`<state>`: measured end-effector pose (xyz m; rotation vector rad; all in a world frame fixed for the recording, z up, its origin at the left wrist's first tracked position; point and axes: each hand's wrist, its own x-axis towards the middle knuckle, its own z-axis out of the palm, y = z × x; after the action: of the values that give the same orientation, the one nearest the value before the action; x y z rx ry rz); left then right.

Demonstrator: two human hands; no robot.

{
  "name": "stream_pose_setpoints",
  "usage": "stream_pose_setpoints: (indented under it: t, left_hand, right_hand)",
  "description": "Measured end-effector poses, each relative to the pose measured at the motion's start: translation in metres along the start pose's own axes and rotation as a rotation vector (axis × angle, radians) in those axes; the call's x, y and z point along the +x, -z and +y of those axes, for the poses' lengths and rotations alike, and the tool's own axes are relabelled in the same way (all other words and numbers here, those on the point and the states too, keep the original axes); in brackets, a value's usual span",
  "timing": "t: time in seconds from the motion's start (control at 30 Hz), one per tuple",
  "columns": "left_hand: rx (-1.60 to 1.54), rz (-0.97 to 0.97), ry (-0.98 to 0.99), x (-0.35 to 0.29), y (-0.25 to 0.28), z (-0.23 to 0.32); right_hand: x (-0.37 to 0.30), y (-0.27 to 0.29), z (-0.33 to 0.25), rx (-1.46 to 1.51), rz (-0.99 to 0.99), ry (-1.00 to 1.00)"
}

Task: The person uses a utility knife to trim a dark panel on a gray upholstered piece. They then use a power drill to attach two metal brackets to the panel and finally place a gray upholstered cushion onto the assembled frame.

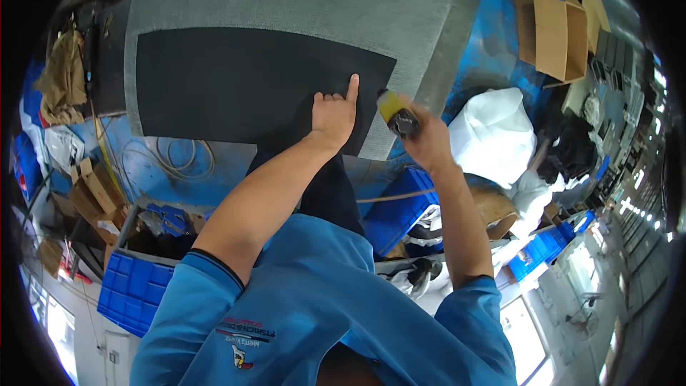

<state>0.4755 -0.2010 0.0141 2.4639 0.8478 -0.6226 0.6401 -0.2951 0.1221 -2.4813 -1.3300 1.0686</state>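
A black rectangular sheet (236, 86) lies flat on a larger grey textured board (300, 0). My left hand (334, 116) rests on the sheet near its right end, index finger stretched forward and the other fingers curled, with nothing held. Just beyond the sheet's right edge, my right hand (429, 139) grips a yellow-and-black hand tool (396, 114). Its exact kind is not clear, and its far tip is hard to make out near the sheet's edge.
Blue floor surrounds the board, with a coiled pale hose (179, 161) at its near left. A white sack (493, 136) and cardboard boxes (550, 32) stand to the right. Blue crates (136, 289) sit near me on both sides. Brown crumpled material (63, 78) lies at the far left.
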Motion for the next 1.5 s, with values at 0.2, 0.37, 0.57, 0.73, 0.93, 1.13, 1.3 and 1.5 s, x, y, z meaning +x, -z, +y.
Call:
stream_pose_setpoints:
  t: [0.2,0.37,0.57,0.73,0.93,1.13,1.3,1.5]
  left_hand:
    - [-0.026,0.072,0.028,-0.006,-0.013,-0.004]
    - [-0.054,0.084,0.057,-0.004,-0.014,-0.003]
    - [-0.078,0.025,0.050,-0.007,-0.006,-0.003]
    - [-0.073,0.034,0.053,-0.006,-0.006,-0.003]
    - [-0.031,0.024,0.071,-0.008,-0.007,0.001]
    - [0.067,-0.018,0.076,-0.003,-0.008,0.013]
    - [0.105,-0.060,0.060,-0.002,-0.010,0.013]
    - [0.031,-0.057,0.055,-0.003,-0.004,0.011]
  right_hand:
    - [0.067,-0.015,0.018,0.120,-0.140,0.217]
    - [0.073,-0.012,0.016,0.172,-0.186,0.222]
    - [0.071,-0.005,0.011,0.099,-0.198,0.248]
    - [0.074,-0.003,0.009,0.048,-0.228,0.249]
    - [0.068,-0.001,0.004,0.051,-0.189,0.194]
    - [0.073,-0.011,0.002,0.157,-0.141,0.257]
    - [0.076,-0.014,-0.005,0.089,-0.168,0.309]
    - [0.074,-0.016,-0.013,0.015,-0.164,0.235]
